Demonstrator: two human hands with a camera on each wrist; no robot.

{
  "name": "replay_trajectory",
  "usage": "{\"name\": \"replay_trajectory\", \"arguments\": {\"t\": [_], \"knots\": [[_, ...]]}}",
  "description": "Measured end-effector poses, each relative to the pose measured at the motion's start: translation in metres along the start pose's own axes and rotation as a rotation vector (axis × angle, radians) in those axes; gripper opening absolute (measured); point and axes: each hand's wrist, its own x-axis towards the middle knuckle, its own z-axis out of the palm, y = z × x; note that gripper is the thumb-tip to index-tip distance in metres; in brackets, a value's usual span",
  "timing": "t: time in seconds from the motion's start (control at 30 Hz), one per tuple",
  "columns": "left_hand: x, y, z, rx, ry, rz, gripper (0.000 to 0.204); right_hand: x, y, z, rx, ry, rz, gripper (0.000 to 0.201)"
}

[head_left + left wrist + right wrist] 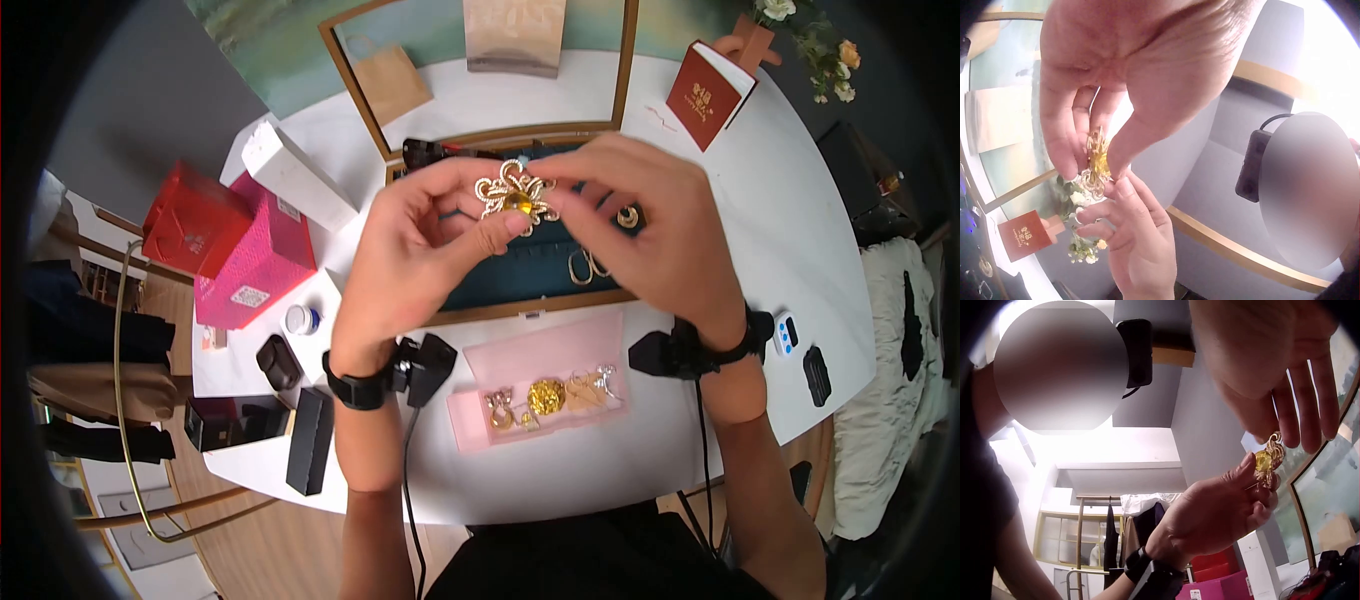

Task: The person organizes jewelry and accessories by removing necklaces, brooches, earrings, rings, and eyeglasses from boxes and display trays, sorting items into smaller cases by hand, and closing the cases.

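Note:
A gold brooch with looped, beaded petals and a round amber-yellow stone is held up over the open jewelry box. My left hand pinches it from the left, the thumb on its lower front near the stone. From the other side my right hand pinches its outer loops between thumb and index finger. In the right wrist view the brooch appears edge-on, its stone turned toward the left thumb. The box has a dark teal lining, with gold earrings in it, partly hidden by my right hand.
In front of the box lies an open pink case with several gold pieces. Left are a pink bag, a red bag, a white box and a long black box. A red book stands at the back right.

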Motion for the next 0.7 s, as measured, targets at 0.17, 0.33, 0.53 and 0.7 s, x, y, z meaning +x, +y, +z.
{"name": "replay_trajectory", "arguments": {"t": [0.17, 0.33, 0.53, 0.7], "knots": [[-0.004, 0.006, -0.009, 0.223, -0.035, 0.010, 0.036, 0.001, 0.004, 0.000, 0.083, -0.052, 0.079, 0.013], [-0.009, 0.012, -0.014, 0.352, -0.108, -0.023, 0.037, -0.003, -0.001, 0.005, 0.005, -0.171, 0.051, 0.012], [-0.015, 0.015, -0.034, 0.636, 0.181, 0.099, 0.038, -0.003, -0.003, 0.014, -0.104, -0.209, 0.058, 0.008], [-0.035, 0.035, -0.070, 0.488, 0.427, 0.266, 0.042, 0.003, 0.009, 0.055, -0.143, -0.326, 0.109, 0.008]]}}
